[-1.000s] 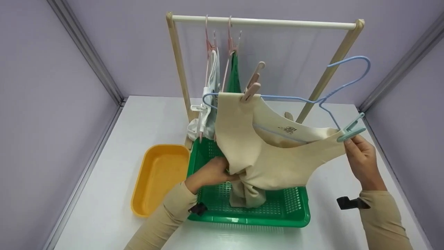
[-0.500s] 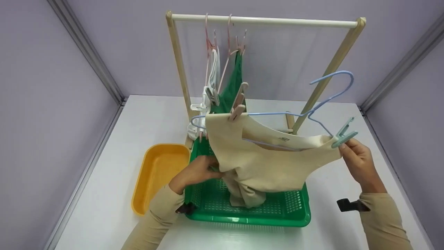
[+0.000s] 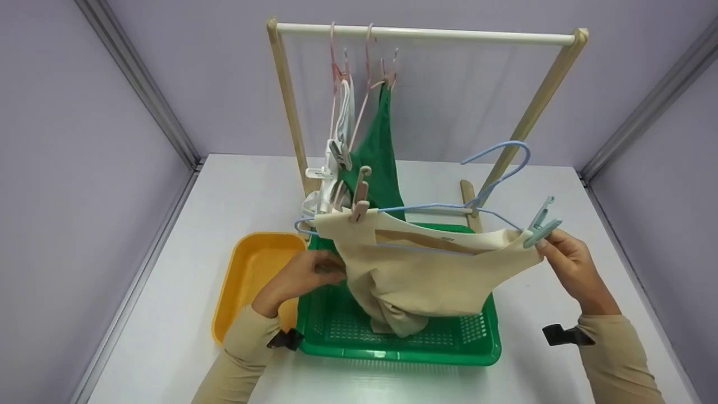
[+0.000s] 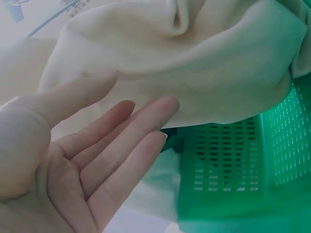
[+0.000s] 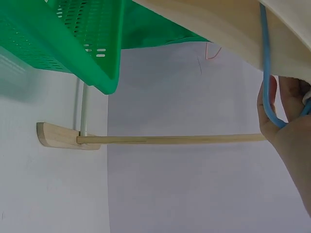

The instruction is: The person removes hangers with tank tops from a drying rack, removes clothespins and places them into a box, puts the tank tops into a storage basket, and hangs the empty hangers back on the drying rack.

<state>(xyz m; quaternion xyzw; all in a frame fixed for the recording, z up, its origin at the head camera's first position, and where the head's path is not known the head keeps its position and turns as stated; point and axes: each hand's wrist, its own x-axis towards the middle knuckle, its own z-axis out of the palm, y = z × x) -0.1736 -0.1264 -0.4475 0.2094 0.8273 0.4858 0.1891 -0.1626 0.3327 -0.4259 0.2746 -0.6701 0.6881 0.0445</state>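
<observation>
A beige sleeveless top (image 3: 426, 275) hangs on a blue clothes hanger (image 3: 507, 168), its lower part bunched over the green basket. One pinkish clothespin (image 3: 360, 196) clips its left shoulder, and a teal clothespin (image 3: 542, 227) the right one. My right hand (image 3: 572, 266) pinches the right end of the hanger through the shoulder, just under the teal clothespin. In the right wrist view the blue hanger end (image 5: 267, 73) runs between thumb and fingers. My left hand (image 3: 305, 275) is beside the top's left side, fingers (image 4: 131, 155) loosely extended with nothing gripped.
A green perforated basket (image 3: 398, 354) stands under the top, with a yellow tray (image 3: 221, 303) to its left. Behind is a wooden rack with a white rod (image 3: 449, 35), where a white garment (image 3: 346, 106) and a green garment (image 3: 376, 151) hang on pink hangers.
The hanger and top have come down and to the left, the hook tilting lower. My left hand has drawn left from the top's folds; my right hand shifted slightly left and down.
</observation>
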